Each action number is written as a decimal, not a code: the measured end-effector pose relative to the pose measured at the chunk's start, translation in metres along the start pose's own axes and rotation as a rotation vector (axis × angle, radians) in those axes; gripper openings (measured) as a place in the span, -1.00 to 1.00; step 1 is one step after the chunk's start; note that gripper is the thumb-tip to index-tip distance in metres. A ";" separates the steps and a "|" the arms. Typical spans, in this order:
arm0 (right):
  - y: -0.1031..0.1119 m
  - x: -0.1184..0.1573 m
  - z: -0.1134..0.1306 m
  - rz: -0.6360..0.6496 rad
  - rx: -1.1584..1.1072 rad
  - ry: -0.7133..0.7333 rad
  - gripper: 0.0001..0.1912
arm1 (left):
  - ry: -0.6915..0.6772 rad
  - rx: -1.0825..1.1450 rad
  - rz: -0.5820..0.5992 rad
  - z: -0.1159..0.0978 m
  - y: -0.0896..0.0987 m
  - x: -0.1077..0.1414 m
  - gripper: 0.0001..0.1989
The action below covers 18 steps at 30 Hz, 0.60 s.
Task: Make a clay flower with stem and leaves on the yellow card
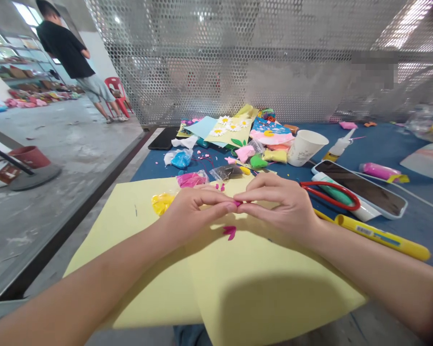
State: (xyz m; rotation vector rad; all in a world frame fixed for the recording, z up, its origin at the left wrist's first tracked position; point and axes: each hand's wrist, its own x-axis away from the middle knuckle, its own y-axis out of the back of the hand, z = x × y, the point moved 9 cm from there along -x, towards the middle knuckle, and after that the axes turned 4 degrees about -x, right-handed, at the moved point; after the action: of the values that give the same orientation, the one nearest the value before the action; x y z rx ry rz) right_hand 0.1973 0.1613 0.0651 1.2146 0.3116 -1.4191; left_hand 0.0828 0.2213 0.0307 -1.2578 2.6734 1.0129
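Note:
Between the fingertips of both hands is a small piece of magenta clay [237, 203], mostly covered by the fingers. My left hand [198, 206] pinches it from the left, and my right hand [279, 202] pinches it from the right, the fingertips nearly touching. Just below them, a magenta petal-shaped piece [230, 232] lies on the yellow paper [159, 283]. Small magenta bits [220, 187] lie beyond the fingers. Near my left hand are a bag of yellow clay [162, 203] and a bag of magenta clay [192, 179].
Behind the paper stand a paper cup [306, 147] and clay daisies [225, 126] on card. To the right are red-handled scissors [332, 192], a phone [361, 187], a yellow marker [382, 236] and a glue bottle [339, 145]. A person [67, 50] stands far left.

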 end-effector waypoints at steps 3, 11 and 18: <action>-0.003 0.000 0.000 0.037 0.034 0.007 -0.87 | 0.019 0.014 0.008 0.000 -0.001 0.000 -0.81; -0.003 0.000 0.006 0.027 0.074 0.087 -0.88 | 0.112 0.121 0.080 0.012 -0.009 0.000 -0.84; -0.003 0.001 0.007 0.020 0.071 0.098 -0.87 | 0.131 0.190 0.108 0.009 -0.013 0.003 -0.77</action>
State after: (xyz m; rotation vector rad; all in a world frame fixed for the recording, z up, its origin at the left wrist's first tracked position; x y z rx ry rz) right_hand 0.1913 0.1559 0.0657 1.3440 0.3180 -1.3664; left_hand 0.0876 0.2179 0.0159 -1.1942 2.8817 0.6855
